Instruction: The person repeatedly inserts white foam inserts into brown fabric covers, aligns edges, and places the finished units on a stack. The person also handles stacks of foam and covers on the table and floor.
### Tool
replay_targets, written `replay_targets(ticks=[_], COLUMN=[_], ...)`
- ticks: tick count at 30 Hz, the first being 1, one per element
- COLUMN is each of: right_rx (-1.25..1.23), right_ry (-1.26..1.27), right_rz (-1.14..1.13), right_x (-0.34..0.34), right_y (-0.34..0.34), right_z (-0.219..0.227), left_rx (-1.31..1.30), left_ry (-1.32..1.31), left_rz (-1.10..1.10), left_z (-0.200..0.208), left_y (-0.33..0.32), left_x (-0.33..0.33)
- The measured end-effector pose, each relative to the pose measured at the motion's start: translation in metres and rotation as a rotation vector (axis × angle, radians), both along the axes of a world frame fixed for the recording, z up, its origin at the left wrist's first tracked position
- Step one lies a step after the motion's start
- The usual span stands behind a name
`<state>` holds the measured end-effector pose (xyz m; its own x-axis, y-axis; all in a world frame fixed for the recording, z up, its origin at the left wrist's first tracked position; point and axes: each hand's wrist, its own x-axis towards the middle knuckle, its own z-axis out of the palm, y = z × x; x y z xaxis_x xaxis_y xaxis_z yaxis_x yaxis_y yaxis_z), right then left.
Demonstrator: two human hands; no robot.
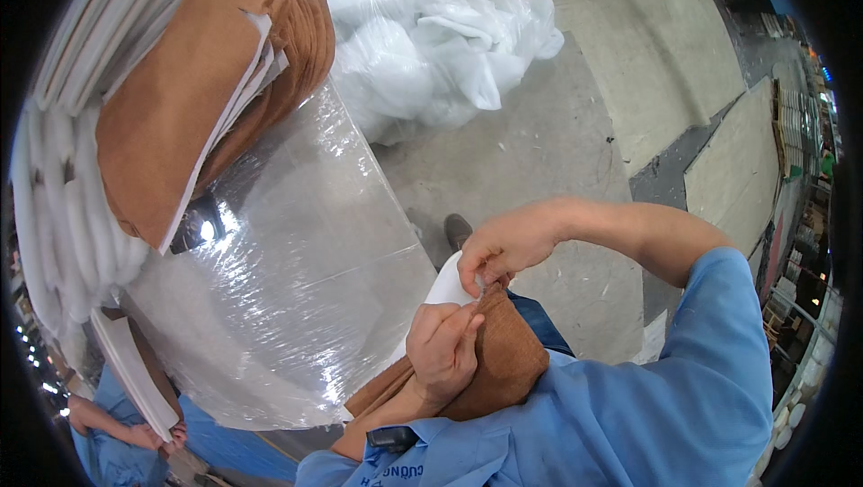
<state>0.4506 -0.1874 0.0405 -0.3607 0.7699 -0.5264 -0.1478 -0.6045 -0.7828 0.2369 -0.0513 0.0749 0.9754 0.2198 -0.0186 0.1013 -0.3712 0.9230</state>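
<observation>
Close against my body is a brown fabric cover (508,357) with a smooth white piece (447,283) showing along its far side. My left hand (440,352) is closed on the cover's upper edge, its thumb and fingers pinched together. Just above it my right hand (505,249) pinches the same corner from the far side, fingertips bent down. A small whitish bit shows between the two hands; what exactly it is cannot be made out. The cover's lower part is hidden behind my left forearm.
A table wrapped in clear plastic film (297,307) stands at left, bearing a stack of brown covers (180,118). White padded pieces (67,208) line its left side. A plastic-wrapped white bundle (440,46) lies beyond. At lower left a co-worker's hands (157,436) hold a white-and-brown panel (135,379).
</observation>
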Motion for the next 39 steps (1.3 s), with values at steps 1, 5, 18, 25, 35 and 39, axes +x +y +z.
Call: replay_targets(ticks=[1,5,18,25,35,39], right_rx=[0.024,0.062,-0.074,-0.044,-0.008,-0.238], right_ry=[-0.019,-0.096,0.365,0.238,-0.554,-0.239], right_rz=[-0.003,-0.056,-0.721,-0.508,-1.020,-1.092], right_x=[0.001,0.000,-0.064,-0.039,-0.113,-0.117], right_y=[0.002,-0.007,-0.060,-0.045,-0.077,-0.083], right_z=[0.000,0.003,-0.035,-0.041,-0.001,-0.015], left_rx=[0.004,-0.010,-0.108,-0.295,-0.116,-0.201], left_ry=[-0.006,0.062,0.380,0.558,0.385,0.491], left_rz=[0.001,0.039,0.051,0.018,-0.234,-0.284], left_z=[0.000,-0.002,-0.032,-0.035,-0.041,-0.057], left_y=[0.000,-0.001,0.009,0.017,-0.012,-0.015], left_x=[0.001,0.003,0.023,0.027,0.026,0.033])
